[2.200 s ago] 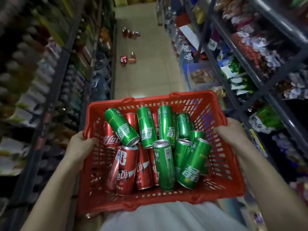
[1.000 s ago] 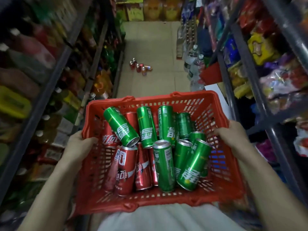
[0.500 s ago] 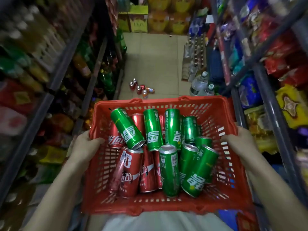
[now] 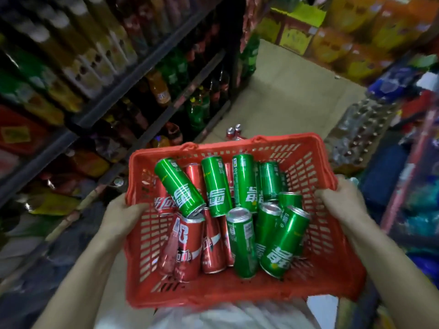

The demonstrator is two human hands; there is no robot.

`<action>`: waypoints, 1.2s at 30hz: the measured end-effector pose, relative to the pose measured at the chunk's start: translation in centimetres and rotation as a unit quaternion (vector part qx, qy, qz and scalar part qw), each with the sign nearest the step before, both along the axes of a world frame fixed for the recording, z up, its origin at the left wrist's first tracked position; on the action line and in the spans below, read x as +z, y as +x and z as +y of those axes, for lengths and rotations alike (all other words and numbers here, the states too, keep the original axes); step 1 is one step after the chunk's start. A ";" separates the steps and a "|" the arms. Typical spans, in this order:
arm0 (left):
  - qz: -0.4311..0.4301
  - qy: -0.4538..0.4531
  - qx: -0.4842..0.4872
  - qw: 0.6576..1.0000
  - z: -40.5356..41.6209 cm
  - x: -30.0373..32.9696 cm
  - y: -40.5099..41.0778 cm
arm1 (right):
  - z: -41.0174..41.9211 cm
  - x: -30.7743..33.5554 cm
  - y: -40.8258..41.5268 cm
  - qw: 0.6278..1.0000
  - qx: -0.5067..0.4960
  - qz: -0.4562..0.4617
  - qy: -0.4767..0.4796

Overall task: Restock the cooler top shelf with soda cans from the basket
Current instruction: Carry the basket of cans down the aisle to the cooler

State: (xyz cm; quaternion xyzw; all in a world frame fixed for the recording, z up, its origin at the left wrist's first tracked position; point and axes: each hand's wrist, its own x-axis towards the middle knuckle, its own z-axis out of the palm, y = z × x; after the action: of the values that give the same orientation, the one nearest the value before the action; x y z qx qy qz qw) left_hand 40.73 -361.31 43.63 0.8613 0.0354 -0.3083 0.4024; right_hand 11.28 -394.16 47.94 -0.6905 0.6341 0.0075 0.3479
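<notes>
Red plastic basket [image 4: 332, 252] carried in shop aisle, full: green soda cans [image 4: 242, 241] and red soda cans [image 4: 187, 243] lying loose inside. Left hand [image 4: 123, 210] and right hand [image 4: 339, 198] each curled over side rim. Cooler not in view, possibly ahead. Restocking not begun; all cans left.

aisle: beige floor [image 4: 294, 96] | dark bottle shelving [image 4: 133, 74] left | dim

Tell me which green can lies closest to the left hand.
The green can slanting across the red cans at the basket's far left; other green ones sit farther right of the left hand.
</notes>
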 end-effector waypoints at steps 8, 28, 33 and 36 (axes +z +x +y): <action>0.071 -0.039 0.147 0.986 -7.8 -5.4 1.8 | -13.7 -2.9 12.3 0.994 0.109 0.012 -0.011; 0.095 -0.009 0.355 0.930 -17.0 -39.5 10.5 | -28.9 -41.4 39.0 0.943 0.315 -0.069 0.079; 0.116 -0.027 0.378 0.918 -16.8 -50.9 11.1 | -28.8 -53.4 43.8 0.928 0.350 -0.092 0.084; 0.114 -0.018 0.378 0.919 -16.6 -56.4 11.9 | -29.2 -60.2 45.1 0.924 0.366 -0.085 0.078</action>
State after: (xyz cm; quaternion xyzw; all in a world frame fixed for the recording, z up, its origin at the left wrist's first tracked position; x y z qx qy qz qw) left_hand 52.65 -377.89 -12.74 0.7357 0.3983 -0.2297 0.4973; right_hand 56.36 -423.33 -12.30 -0.8430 0.3031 0.1250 0.4264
